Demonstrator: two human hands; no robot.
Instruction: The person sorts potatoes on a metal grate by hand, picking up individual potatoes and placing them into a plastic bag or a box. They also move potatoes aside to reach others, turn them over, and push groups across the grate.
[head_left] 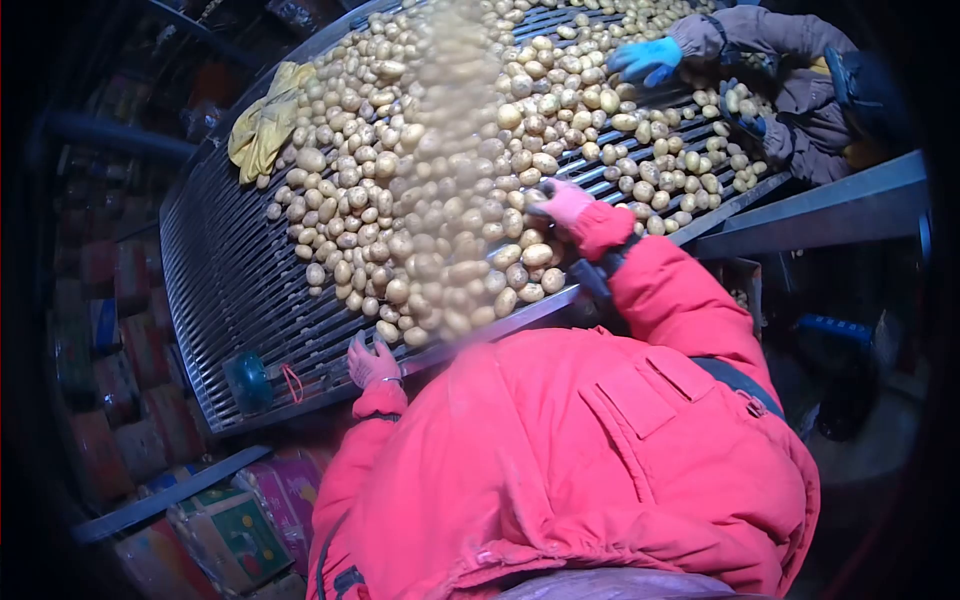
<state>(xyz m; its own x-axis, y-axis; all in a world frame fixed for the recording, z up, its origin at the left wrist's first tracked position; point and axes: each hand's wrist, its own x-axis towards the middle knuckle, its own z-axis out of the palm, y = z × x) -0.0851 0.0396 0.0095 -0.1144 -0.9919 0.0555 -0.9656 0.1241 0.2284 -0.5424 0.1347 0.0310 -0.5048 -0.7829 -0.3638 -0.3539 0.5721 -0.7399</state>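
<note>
Many potatoes [340, 200] cover a slatted metal rack [230, 270] in front of me; a blurred streak runs through the middle of the heap. My left hand [372, 364], in a pink glove with grey fingertips, is at the rack's near edge beside the closest potatoes. Its fingers point forward, slightly apart, with nothing seen in them. My right hand [565, 204], gloved alike, reaches over the near edge into the heap. Its fingers are bent around what looks like a potato [534, 199], partly hidden by them.
At the right, another person's blue-gloved hand [645, 60] reaches over the potatoes, with a second dark-gloved hand [742, 108] nearby. A yellow cloth [268, 122] lies on the rack's far left side. Printed boxes [235, 535] are stacked below left. A metal beam [820, 205] runs along the right.
</note>
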